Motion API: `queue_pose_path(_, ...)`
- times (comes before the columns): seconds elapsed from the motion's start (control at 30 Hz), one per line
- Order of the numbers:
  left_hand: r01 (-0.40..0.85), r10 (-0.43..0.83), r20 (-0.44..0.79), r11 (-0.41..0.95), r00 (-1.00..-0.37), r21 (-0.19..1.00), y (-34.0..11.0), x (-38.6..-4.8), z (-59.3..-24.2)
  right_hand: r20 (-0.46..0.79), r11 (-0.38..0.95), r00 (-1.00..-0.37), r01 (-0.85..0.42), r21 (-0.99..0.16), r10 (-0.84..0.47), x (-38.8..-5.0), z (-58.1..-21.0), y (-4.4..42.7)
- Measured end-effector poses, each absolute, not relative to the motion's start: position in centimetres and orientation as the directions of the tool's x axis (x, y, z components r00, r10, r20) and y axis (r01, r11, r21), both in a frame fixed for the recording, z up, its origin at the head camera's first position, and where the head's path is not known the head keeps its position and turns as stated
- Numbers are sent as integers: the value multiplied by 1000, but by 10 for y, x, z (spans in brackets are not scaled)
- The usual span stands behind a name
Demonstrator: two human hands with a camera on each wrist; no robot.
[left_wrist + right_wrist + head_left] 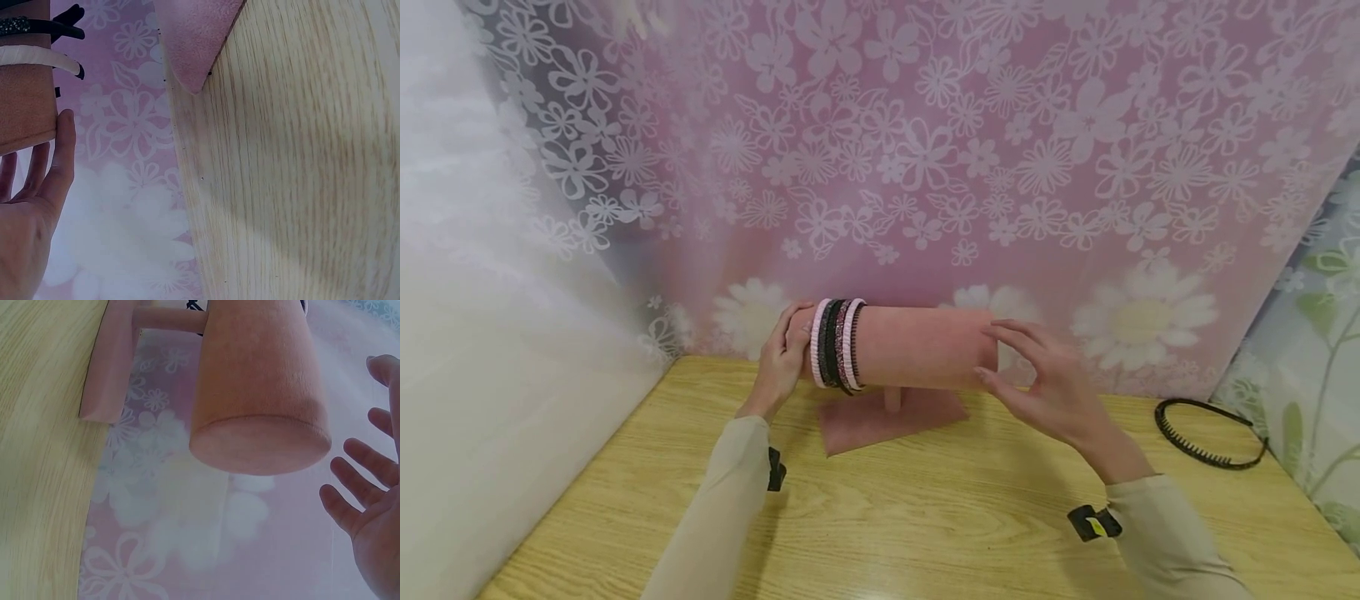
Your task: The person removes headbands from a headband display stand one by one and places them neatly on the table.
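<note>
A pink velvety headband stand [925, 346] stands on the table, a padded roll on a post and flat base [887, 429]. Several headbands [838, 343], white, black and glittery, sit side by side round the roll's left part. My left hand [784, 354] holds the left end of the roll, next to the outer white headband [37, 56]. At the other end is my right hand [1056, 387], its fingers spread and slightly bent. In the right wrist view a gap shows between these fingers and the round end [262, 445], and nothing is in the hand.
A black toothed headband [1210, 433] lies on the wooden table [880, 517] at the right. Behind the table hangs a pink flowered curtain [880, 167], close to the stand. White sheeting [512, 333] borders the left side, and flowered cloth [1315, 367] the right.
</note>
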State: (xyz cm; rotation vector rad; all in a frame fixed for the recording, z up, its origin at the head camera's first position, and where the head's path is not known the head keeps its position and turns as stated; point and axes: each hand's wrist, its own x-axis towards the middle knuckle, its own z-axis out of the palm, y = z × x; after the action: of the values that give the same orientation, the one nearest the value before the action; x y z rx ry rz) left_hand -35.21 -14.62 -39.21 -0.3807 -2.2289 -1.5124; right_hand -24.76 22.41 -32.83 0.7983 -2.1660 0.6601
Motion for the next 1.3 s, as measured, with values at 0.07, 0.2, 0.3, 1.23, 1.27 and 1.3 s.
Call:
queue_pose_path(0.07, 449, -10, 487, 370, -873, 813, -146, -352, -392, 767, 661, -541, -720, -211, -345, -248, -327, 221)
queue_pose_path(0.2, 451, -7, 488, 366, -873, 814, -145, -351, -392, 762, 628, -531, -748, -214, -372, -250, -325, 214)
queue_pose_path(0.3, 452, -5, 486, 363, -874, 815, -145, -351, -392, 761, 611, -519, -763, -209, -388, -252, -322, 210)
queue_pose_path(1.23, 448, -3, 479, 347, -878, 824, -146, -351, -390, 716, 648, -532, -748, -147, -451, -278, -314, 166)
queue_pose_path(1.27, 448, -2, 477, 345, -879, 825, -146, -350, -390, 712, 653, -536, -744, -143, -454, -278, -315, 165)
queue_pose_path(1.3, 444, -5, 474, 345, -880, 827, -146, -350, -391, 708, 658, -539, -740, -139, -456, -278, -315, 164)
